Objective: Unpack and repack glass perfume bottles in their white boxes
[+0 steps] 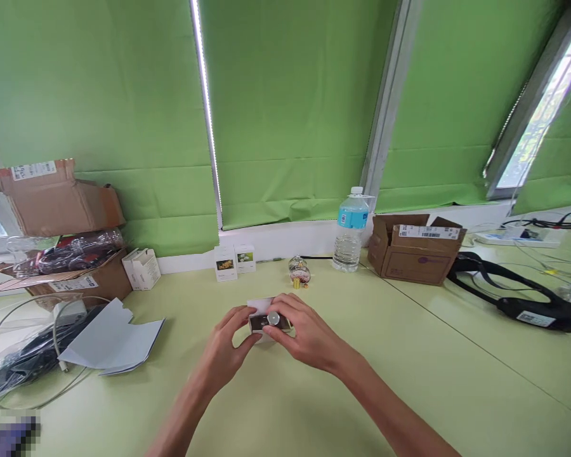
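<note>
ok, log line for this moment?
left hand: holding small open box | right hand: pinching round silver piece | water bottle: upright beside carton

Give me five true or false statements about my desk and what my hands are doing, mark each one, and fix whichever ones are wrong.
1. The left hand grips one end of a small box. True.
2. The water bottle is labelled in red. False: its label is blue.
3. Two white boxes with flower pictures stand next to each other. True.
4. The right hand is touching the water bottle. False: the right hand has its fingers around a round silver piece at the small box.
5. A brown carton with raised flaps stands to the right of the water bottle. True.
</note>
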{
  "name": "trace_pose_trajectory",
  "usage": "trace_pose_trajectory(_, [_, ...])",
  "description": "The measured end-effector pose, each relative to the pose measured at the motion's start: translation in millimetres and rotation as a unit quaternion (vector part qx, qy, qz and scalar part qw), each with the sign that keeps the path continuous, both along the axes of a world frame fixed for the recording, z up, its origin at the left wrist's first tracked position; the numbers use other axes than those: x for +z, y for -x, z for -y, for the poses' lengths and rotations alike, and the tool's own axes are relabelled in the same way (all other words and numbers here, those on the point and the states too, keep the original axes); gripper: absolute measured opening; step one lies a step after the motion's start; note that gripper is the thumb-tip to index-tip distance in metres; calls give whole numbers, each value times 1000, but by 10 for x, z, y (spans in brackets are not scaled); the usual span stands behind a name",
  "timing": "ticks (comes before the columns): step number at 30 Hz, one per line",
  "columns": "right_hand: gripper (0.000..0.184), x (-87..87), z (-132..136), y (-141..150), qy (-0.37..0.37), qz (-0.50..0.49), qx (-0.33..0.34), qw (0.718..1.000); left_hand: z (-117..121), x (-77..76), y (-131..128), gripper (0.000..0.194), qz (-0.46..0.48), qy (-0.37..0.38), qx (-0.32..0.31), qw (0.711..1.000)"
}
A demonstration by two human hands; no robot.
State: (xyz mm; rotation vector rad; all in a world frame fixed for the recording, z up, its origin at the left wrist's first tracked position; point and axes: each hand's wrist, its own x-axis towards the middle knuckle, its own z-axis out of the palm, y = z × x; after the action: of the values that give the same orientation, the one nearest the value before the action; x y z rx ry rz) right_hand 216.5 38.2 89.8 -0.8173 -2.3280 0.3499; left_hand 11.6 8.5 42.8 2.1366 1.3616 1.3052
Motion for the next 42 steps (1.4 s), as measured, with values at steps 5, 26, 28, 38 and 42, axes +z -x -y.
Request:
trace_pose_trajectory(5, [18, 3, 26, 21, 11, -16, -9, 1000, -4, -16, -10, 32, -14, -2, 3, 1000])
trace_pose_trajectory(26, [24, -104, 7, 62, -60, 72, -17, 995, -8, -34, -6, 31, -49, -25, 10, 998])
trace_pose_trajectory(28, [27, -122, -9, 71, -79, 83, -11, 993, -8, -38, -9, 32, -51, -25, 9, 998])
trace_pose_trajectory(38, [26, 0, 24, -38, -87, 19, -1, 996, -15, -82, -21, 29, 34, -7, 4, 999])
trace_pose_trajectory(42, [25, 40, 20, -67, -75, 18, -32, 996, -29, -70, -25, 19, 15, -28, 0, 999])
